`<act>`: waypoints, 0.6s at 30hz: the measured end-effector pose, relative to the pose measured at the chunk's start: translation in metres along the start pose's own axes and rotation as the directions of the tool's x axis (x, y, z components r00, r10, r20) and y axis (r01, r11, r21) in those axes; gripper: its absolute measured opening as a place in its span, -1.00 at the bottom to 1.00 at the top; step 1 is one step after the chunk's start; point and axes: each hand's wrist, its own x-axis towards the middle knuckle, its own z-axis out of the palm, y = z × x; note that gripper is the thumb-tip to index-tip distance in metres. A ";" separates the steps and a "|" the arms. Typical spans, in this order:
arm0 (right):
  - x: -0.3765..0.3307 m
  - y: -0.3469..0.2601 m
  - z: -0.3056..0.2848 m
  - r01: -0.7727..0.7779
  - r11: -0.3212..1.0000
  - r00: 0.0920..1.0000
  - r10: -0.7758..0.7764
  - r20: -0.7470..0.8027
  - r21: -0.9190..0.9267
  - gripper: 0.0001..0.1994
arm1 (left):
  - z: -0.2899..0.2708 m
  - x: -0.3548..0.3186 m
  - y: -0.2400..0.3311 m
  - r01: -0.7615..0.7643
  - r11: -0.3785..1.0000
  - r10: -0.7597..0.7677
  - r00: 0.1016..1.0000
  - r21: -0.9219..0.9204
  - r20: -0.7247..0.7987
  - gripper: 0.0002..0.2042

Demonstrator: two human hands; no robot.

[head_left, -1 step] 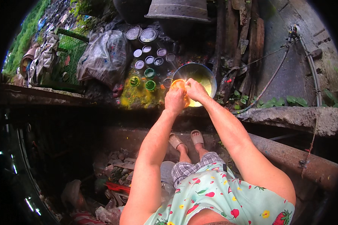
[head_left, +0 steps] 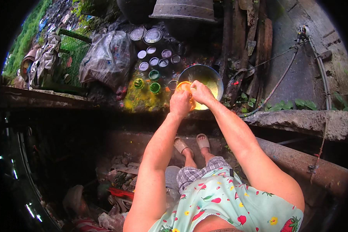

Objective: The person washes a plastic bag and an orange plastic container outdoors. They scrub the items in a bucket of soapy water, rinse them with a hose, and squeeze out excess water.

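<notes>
Both arms reach forward, and my hands meet over the near left rim of a wide round basin (head_left: 221,87) with yellowish liquid or paint in it. My left hand (head_left: 179,103) is closed around an orange, round, cup-like container (head_left: 191,103) with a paler inside. At its right side my right hand (head_left: 202,92) is closed with the fingers pinched at the rim; whether they grip the rim or something small there cannot be made out. Just left of the hands stand small open jars with green insides, among them a green jar (head_left: 155,88) and a yellow-green jar (head_left: 139,83).
Beyond the jars sit several lidded pots and a larger round can (head_left: 152,36). A plastic-covered heap (head_left: 108,58) lies left, an upturned grey tub (head_left: 183,9) behind. Old planks (head_left: 243,42) lean right of the basin. A concrete ledge (head_left: 297,123) and rusty pipe (head_left: 303,162) run at right.
</notes>
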 end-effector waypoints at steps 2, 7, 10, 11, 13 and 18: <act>0.001 -0.001 0.004 0.006 1.000 1.000 -0.006 -0.012 -0.013 -0.70 | -0.001 -0.002 -0.003 -0.024 1.000 0.024 1.000 -0.001 0.010 -0.88; 0.015 -0.008 0.004 -0.005 1.000 0.999 0.005 -0.034 0.003 -0.70 | -0.005 0.006 -0.012 -0.036 0.995 0.043 0.997 -0.090 0.069 -0.90; 0.019 -0.009 0.003 0.019 1.000 0.999 -0.019 -0.040 0.008 -0.72 | -0.007 0.010 -0.018 -0.037 0.992 0.048 0.995 -0.117 0.086 -0.91; 0.020 -0.009 0.003 0.022 1.000 0.999 -0.022 -0.040 0.006 -0.73 | -0.007 0.011 -0.020 -0.021 0.993 0.034 0.993 -0.117 0.114 -0.91; 0.021 -0.009 0.005 0.037 0.999 0.998 -0.036 -0.059 0.008 -0.72 | -0.007 0.011 -0.024 -0.035 0.992 0.047 0.994 -0.125 0.099 -0.91; 0.026 -0.008 0.011 0.109 0.994 0.991 -0.107 -0.082 0.014 -0.73 | -0.008 0.010 -0.037 -0.061 0.983 0.073 0.996 -0.173 0.061 -0.90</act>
